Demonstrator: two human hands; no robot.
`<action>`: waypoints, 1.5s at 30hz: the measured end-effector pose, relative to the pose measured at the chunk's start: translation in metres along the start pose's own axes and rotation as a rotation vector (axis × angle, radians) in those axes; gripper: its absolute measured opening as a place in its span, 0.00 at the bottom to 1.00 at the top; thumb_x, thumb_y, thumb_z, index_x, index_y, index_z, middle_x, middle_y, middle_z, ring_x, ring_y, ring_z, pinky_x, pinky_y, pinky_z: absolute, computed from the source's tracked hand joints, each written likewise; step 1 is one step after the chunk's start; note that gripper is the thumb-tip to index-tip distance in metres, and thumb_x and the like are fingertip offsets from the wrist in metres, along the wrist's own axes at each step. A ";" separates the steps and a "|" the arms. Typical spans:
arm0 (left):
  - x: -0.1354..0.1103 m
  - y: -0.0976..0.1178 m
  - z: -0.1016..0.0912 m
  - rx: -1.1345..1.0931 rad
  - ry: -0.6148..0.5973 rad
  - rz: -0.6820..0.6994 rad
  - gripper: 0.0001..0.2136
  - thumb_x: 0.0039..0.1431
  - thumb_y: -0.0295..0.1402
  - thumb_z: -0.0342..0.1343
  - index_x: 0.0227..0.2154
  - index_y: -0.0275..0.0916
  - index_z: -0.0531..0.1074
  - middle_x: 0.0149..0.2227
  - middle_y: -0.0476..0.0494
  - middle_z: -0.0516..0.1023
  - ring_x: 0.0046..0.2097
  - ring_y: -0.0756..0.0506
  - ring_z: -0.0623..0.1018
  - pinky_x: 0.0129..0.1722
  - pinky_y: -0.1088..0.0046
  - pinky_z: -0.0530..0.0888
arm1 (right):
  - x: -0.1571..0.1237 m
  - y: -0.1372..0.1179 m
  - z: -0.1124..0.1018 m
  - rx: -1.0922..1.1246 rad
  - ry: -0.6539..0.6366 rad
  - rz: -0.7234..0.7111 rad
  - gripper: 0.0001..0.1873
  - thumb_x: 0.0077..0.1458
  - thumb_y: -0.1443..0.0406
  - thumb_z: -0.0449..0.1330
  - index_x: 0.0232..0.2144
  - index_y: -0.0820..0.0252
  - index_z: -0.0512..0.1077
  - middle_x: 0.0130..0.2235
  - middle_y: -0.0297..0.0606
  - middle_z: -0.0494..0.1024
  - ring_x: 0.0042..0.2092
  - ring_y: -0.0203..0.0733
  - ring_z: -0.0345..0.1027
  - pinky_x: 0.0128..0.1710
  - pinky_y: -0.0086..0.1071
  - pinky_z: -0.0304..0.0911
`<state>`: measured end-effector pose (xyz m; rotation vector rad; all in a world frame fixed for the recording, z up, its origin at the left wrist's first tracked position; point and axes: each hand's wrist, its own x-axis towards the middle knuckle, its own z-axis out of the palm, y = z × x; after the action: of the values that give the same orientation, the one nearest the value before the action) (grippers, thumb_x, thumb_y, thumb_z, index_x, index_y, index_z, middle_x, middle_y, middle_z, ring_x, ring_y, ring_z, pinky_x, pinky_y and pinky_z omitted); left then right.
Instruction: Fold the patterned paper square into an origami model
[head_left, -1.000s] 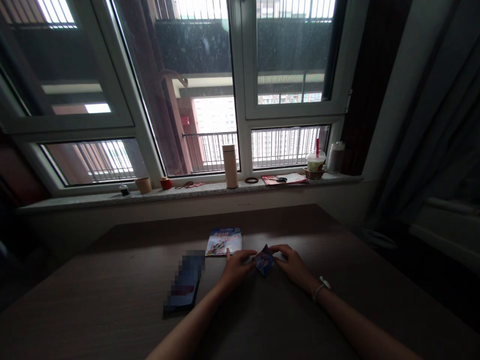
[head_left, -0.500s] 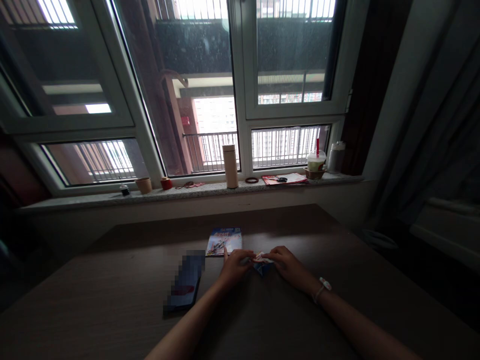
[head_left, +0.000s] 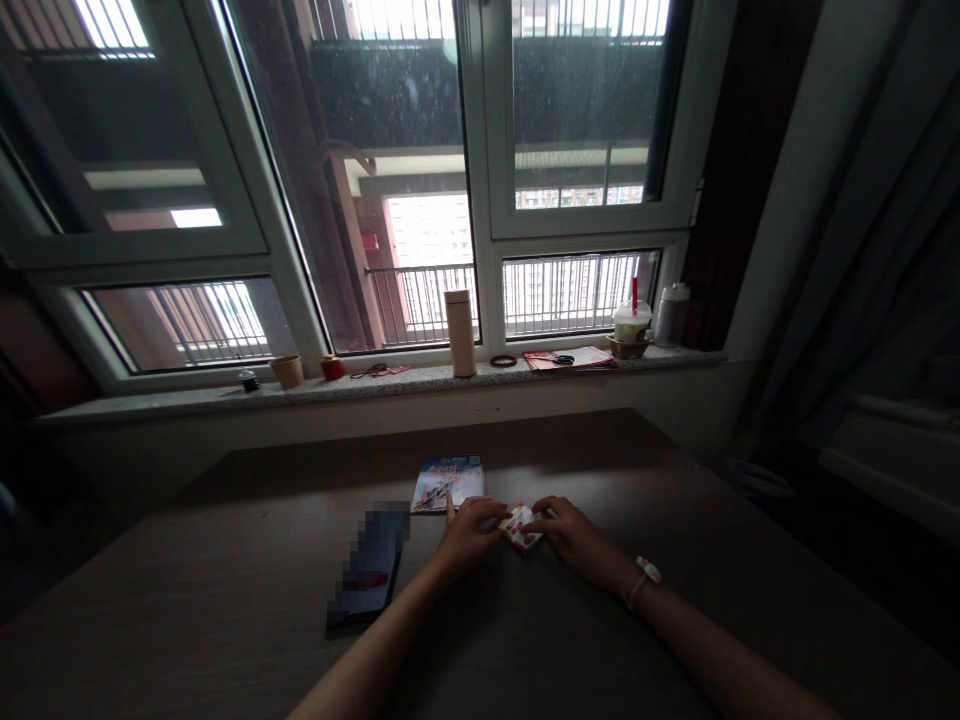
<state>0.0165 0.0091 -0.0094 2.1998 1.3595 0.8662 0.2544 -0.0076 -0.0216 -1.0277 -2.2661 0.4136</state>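
The head camera looks down across the table (head_left: 517,620) toward windows (head_left: 375,180).

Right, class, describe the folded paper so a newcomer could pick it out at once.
Start at the brown table in front of the window. On it, between the left hand and the right hand, is the small folded paper. Its mostly white face with red patches sets it apart from the larger, blue-and-white printed leaflet just beyond the left hand.
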 end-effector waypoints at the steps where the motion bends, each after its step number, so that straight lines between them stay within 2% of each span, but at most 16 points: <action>1: 0.000 0.001 0.000 0.003 -0.007 0.000 0.10 0.54 0.37 0.60 0.40 0.51 0.81 0.48 0.48 0.80 0.56 0.39 0.72 0.66 0.51 0.47 | 0.000 -0.001 -0.001 -0.001 -0.002 0.002 0.26 0.57 0.74 0.50 0.50 0.42 0.74 0.52 0.40 0.68 0.54 0.43 0.62 0.57 0.41 0.58; 5: -0.002 0.005 0.001 0.058 -0.022 -0.004 0.11 0.56 0.41 0.59 0.41 0.52 0.80 0.50 0.48 0.79 0.57 0.37 0.71 0.66 0.46 0.37 | -0.001 -0.003 -0.001 -0.001 -0.005 0.021 0.25 0.57 0.74 0.50 0.49 0.43 0.75 0.53 0.40 0.68 0.55 0.44 0.62 0.58 0.42 0.58; 12: -0.005 0.011 0.001 0.180 -0.063 0.018 0.11 0.53 0.42 0.62 0.41 0.52 0.79 0.53 0.49 0.77 0.59 0.37 0.68 0.64 0.43 0.32 | -0.001 0.003 0.003 0.035 0.017 0.015 0.22 0.58 0.72 0.51 0.46 0.45 0.76 0.52 0.41 0.70 0.55 0.44 0.63 0.57 0.41 0.59; 19: -0.007 0.015 0.002 0.211 -0.057 0.025 0.11 0.53 0.38 0.63 0.41 0.51 0.78 0.53 0.48 0.76 0.59 0.37 0.68 0.64 0.42 0.31 | -0.001 -0.001 0.001 0.060 0.024 0.043 0.20 0.56 0.73 0.54 0.44 0.47 0.78 0.56 0.41 0.67 0.58 0.46 0.60 0.59 0.44 0.56; 23: -0.008 0.017 0.003 0.232 -0.069 0.023 0.13 0.53 0.37 0.61 0.43 0.51 0.78 0.54 0.46 0.75 0.59 0.36 0.67 0.63 0.40 0.32 | 0.000 -0.004 -0.001 0.082 0.012 0.051 0.22 0.53 0.75 0.54 0.43 0.47 0.78 0.54 0.40 0.70 0.56 0.45 0.61 0.59 0.43 0.56; 27: -0.008 0.018 0.003 0.252 -0.072 0.018 0.12 0.53 0.38 0.61 0.42 0.52 0.78 0.55 0.47 0.74 0.60 0.36 0.66 0.62 0.39 0.31 | 0.001 -0.005 -0.003 0.090 0.009 0.054 0.22 0.52 0.75 0.55 0.42 0.48 0.79 0.52 0.39 0.72 0.55 0.45 0.62 0.59 0.43 0.57; 31: -0.009 0.021 0.002 0.248 -0.084 0.008 0.12 0.53 0.41 0.63 0.41 0.52 0.78 0.56 0.47 0.73 0.60 0.36 0.65 0.61 0.36 0.31 | 0.001 -0.004 -0.003 0.101 0.008 0.048 0.18 0.52 0.71 0.58 0.41 0.47 0.79 0.52 0.39 0.72 0.55 0.46 0.63 0.59 0.43 0.57; 38: -0.009 0.019 0.003 0.244 -0.102 0.014 0.16 0.49 0.46 0.65 0.41 0.51 0.77 0.56 0.46 0.71 0.60 0.35 0.64 0.61 0.36 0.31 | 0.001 -0.004 -0.001 0.115 0.033 0.082 0.11 0.52 0.66 0.62 0.39 0.51 0.79 0.51 0.41 0.72 0.54 0.46 0.63 0.57 0.42 0.59; 42: -0.008 0.015 0.005 0.242 -0.094 0.030 0.18 0.48 0.48 0.65 0.43 0.51 0.76 0.56 0.45 0.71 0.60 0.34 0.64 0.60 0.34 0.31 | 0.002 -0.003 0.002 0.121 0.058 0.096 0.10 0.50 0.65 0.64 0.38 0.53 0.78 0.49 0.41 0.73 0.53 0.46 0.64 0.56 0.41 0.60; 45: -0.008 0.013 0.006 0.251 -0.089 0.031 0.21 0.47 0.49 0.65 0.45 0.52 0.75 0.56 0.45 0.71 0.60 0.35 0.65 0.61 0.36 0.31 | 0.003 -0.004 0.003 0.133 0.076 0.110 0.12 0.49 0.64 0.65 0.39 0.55 0.77 0.49 0.41 0.74 0.53 0.47 0.64 0.56 0.42 0.60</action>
<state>0.0265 -0.0043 -0.0080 2.4206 1.4624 0.6281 0.2493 -0.0078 -0.0206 -1.0837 -2.0920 0.5548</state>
